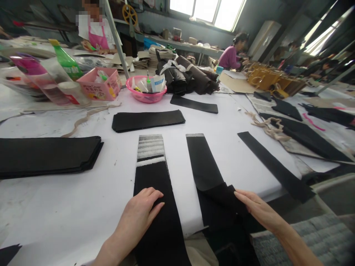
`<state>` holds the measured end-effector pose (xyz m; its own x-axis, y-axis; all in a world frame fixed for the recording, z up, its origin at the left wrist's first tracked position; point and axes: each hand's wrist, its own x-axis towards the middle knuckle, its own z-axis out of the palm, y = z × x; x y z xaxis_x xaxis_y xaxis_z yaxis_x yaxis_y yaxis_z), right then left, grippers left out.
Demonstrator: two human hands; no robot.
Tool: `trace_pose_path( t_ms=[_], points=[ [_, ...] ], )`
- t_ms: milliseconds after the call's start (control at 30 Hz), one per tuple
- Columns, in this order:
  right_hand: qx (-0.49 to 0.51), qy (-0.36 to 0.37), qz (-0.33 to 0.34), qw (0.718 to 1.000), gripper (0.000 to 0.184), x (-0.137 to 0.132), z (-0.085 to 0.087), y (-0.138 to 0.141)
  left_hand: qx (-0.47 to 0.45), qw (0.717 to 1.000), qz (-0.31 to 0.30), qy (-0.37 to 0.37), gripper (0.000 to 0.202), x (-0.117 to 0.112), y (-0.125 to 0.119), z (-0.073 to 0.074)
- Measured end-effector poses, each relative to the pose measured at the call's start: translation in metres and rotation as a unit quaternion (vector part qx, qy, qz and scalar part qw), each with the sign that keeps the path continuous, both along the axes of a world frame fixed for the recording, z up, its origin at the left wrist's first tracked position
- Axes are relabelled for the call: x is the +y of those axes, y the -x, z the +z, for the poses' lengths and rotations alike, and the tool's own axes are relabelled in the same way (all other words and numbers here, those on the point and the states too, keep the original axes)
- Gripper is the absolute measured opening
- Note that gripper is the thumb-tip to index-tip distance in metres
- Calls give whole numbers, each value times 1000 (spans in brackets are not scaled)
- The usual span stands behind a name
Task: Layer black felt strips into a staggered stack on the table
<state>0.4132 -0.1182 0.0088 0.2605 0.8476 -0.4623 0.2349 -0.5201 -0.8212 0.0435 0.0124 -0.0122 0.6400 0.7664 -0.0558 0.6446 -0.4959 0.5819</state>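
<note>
My left hand [145, 207] lies on a stack of long black strips [155, 181], its thumb apart from its loosely bent fingers. The far ends of this stack are stepped, with pale grey bands showing. My right hand [255, 207] pinches the edge of a thin black fabric strip [222, 201]. That piece is folded over the near part of another black strip [203, 159], which lies flat with a narrow grey band at its far end. The strips' near ends run past the table edge, partly in shadow.
Black stacks lie at the left [47, 155] and centre [148, 121] of the white table [116, 207]. A single black strip [271, 162] lies at the right. Behind are a pink basket [146, 96], a pink box [101, 85] and a green bottle [65, 61]. Several people sit farther back.
</note>
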Motion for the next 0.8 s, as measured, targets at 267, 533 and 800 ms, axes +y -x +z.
trace_pose_path(
  t_ms=[267,533,800],
  points=[
    [-227,-184,176,940,27,16,43,24,-161,958,65,227,26,-10,-29,8],
    [-383,-362,457,717,31,39,62,78,-441,522,80,726,59,-37,-107,0],
    [-250,-244,-18,937,35,81,9,10,-501,501,122,695,53,-33,-113,-14]
  ],
)
